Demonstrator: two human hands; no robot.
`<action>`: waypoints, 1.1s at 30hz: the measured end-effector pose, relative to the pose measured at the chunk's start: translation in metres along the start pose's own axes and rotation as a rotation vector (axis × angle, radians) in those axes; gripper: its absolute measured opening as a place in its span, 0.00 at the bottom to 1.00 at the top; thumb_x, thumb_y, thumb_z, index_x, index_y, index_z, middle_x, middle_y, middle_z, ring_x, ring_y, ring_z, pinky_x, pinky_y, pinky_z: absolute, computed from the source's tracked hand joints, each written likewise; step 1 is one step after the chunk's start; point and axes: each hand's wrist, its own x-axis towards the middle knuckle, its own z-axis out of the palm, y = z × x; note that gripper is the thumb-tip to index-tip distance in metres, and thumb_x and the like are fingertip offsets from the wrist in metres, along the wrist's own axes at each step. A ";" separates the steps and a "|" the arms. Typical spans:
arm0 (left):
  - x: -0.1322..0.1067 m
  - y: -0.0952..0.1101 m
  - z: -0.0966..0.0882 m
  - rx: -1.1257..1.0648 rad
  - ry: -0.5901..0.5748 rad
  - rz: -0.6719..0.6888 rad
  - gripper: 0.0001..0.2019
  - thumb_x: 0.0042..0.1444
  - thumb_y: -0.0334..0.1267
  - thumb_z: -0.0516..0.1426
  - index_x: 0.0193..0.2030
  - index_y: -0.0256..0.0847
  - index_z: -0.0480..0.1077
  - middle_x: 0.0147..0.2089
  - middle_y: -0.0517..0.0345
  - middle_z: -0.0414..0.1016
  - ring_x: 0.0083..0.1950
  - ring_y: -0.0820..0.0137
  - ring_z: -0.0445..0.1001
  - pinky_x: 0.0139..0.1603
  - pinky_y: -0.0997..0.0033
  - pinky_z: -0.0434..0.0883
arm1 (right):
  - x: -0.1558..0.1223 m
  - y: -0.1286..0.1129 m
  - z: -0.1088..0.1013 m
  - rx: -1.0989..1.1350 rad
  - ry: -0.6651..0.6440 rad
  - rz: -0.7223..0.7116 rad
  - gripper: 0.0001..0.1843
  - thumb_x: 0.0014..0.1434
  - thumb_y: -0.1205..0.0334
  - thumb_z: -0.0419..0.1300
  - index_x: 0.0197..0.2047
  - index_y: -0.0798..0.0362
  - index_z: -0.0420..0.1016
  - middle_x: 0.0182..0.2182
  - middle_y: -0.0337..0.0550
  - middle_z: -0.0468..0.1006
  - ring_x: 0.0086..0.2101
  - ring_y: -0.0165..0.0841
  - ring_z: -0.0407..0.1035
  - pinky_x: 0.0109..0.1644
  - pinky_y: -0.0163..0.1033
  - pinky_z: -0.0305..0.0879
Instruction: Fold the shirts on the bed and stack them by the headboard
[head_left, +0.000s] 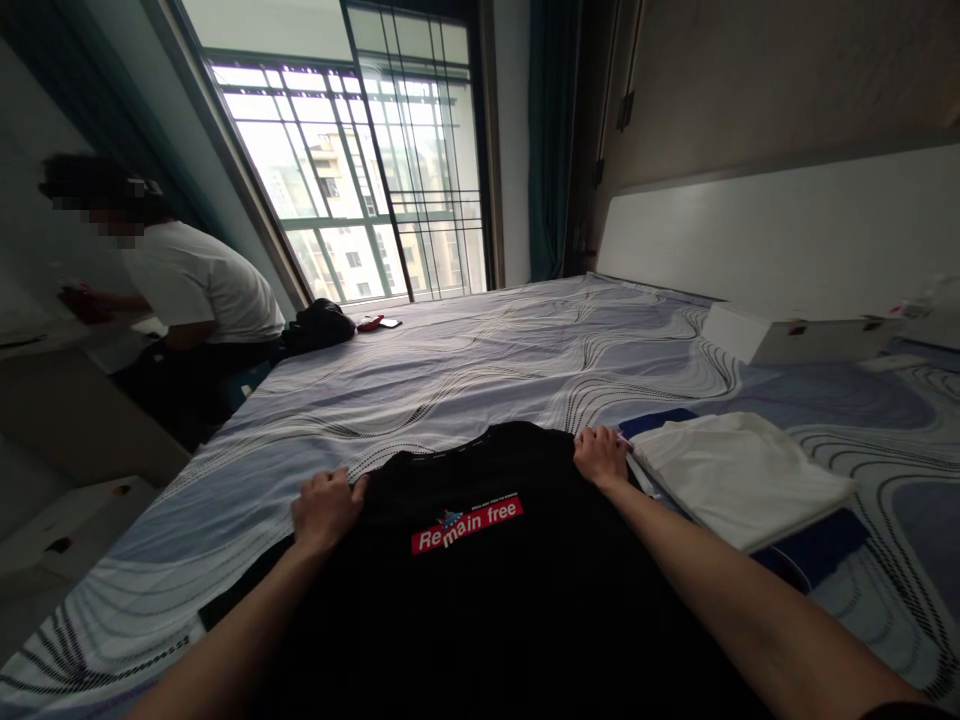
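A black T-shirt [465, 610] with a red "Remain free" print lies spread in front of me, its collar pointing away. My left hand [324, 508] is closed on the shirt's left shoulder, fingers curled over the cloth. On the opposite shoulder, my right hand [602, 455] grips the fabric the same way. Just right of that hand rests a folded white garment [742, 475] on top of dark blue cloth [832, 550]. The lower part of the shirt runs out of view below.
Patterned bedding [480, 385] covers the bed. A white box [795, 335] stands by the white headboard [780, 220]. Another person [210, 285] sits at the left beside the bed. A black bag-like bundle [319, 325] and a phone-like object [390, 323] lie near the window.
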 end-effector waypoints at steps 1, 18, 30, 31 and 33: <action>0.001 0.022 0.001 -0.025 0.031 0.052 0.30 0.65 0.52 0.47 0.63 0.30 0.67 0.59 0.31 0.71 0.61 0.43 0.67 0.56 0.46 0.67 | 0.000 0.001 0.000 -0.001 0.002 -0.004 0.19 0.70 0.56 0.46 0.50 0.55 0.75 0.52 0.59 0.73 0.54 0.49 0.62 0.58 0.55 0.50; -0.041 0.280 0.043 -0.339 -0.205 0.651 0.28 0.67 0.54 0.44 0.73 0.59 0.54 0.78 0.62 0.47 0.78 0.53 0.41 0.74 0.37 0.43 | -0.033 0.049 -0.027 0.106 0.028 0.018 0.30 0.62 0.65 0.54 0.67 0.59 0.60 0.62 0.60 0.66 0.62 0.46 0.61 0.65 0.45 0.55; -0.038 0.285 0.038 -0.280 -0.242 0.621 0.28 0.67 0.55 0.44 0.73 0.63 0.53 0.78 0.64 0.45 0.79 0.53 0.40 0.74 0.37 0.43 | -0.066 0.074 -0.072 0.381 -0.092 0.098 0.10 0.61 0.58 0.56 0.31 0.51 0.73 0.34 0.54 0.80 0.39 0.45 0.75 0.45 0.45 0.68; -0.038 0.285 0.039 -0.286 -0.235 0.624 0.28 0.67 0.55 0.44 0.73 0.63 0.53 0.78 0.64 0.46 0.78 0.53 0.41 0.73 0.36 0.43 | -0.070 0.066 -0.076 0.454 -0.019 0.034 0.09 0.62 0.59 0.54 0.33 0.52 0.73 0.36 0.53 0.79 0.40 0.44 0.74 0.47 0.45 0.68; -0.038 0.282 0.044 -0.310 -0.186 0.642 0.27 0.66 0.53 0.46 0.72 0.61 0.56 0.77 0.61 0.49 0.78 0.51 0.44 0.72 0.35 0.46 | -0.086 0.048 -0.080 0.593 0.063 -0.201 0.06 0.61 0.62 0.54 0.38 0.51 0.72 0.42 0.52 0.79 0.44 0.42 0.72 0.52 0.45 0.67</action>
